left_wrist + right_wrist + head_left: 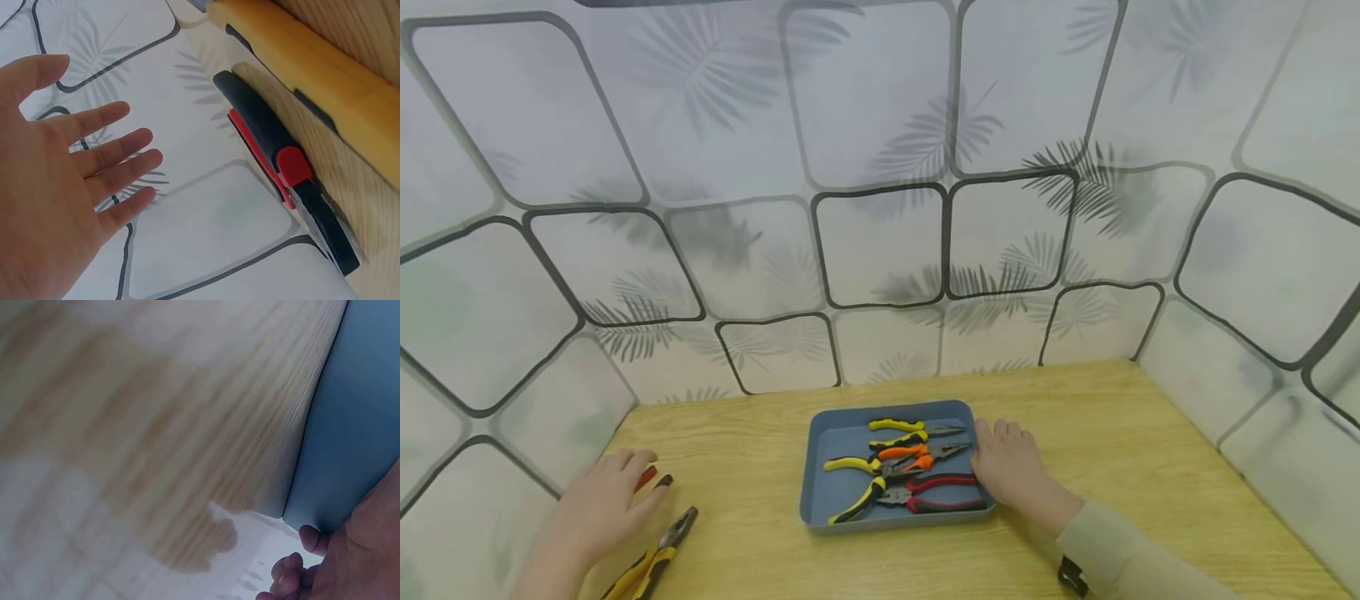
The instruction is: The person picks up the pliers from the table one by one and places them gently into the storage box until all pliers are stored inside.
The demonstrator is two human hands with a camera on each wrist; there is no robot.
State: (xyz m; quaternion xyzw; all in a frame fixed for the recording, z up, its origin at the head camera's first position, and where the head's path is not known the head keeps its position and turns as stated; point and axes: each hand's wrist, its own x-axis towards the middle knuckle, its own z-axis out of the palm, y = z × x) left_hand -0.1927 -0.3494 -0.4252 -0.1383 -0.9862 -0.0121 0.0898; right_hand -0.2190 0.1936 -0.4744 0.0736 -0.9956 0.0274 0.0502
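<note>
Item: blue tray (842, 437), between the table's (745, 500) left and right edges, four assorted pliers (897, 495) inside; right hand (1011, 467), grip closed on its right rim. Left hand (598, 508), grip open and empty, by the table's left edge, near red-and-black-handled pliers (294, 165) and yellow-and-black-handled pliers (666, 543).

Head camera looks forward-down; both wrist cameras, nearer, share its tabletop (1120, 442).

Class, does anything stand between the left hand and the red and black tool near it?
Nothing visible does. In the left wrist view, only patterned backdrop shows between the left hand and the red and black tool; the yellow pliers lie on its other side.
</note>
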